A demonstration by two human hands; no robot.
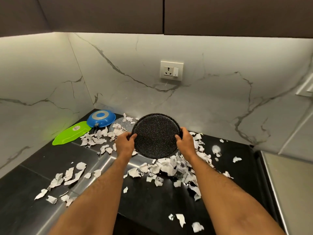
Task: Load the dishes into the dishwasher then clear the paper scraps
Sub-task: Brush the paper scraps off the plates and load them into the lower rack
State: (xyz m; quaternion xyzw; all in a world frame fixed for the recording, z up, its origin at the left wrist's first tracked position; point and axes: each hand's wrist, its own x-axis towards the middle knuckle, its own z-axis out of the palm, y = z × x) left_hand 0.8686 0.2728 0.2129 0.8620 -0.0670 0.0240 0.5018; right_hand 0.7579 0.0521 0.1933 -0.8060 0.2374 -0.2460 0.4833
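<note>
I watched the left hand and right hand clamp opposite edges of a black speckled round pan, thumbs curled over its rim, holding it tilted above the dark countertop. Torn paper scraps lay scattered under and around it, thickest just below the pan. Behind the pan, a grey round plate sat partly covered by scraps. Farther left, 1 blue frying pan rested upside down in the corner, touching a green leaf-shaped tray. A white socket was set in the marble wall.
</note>
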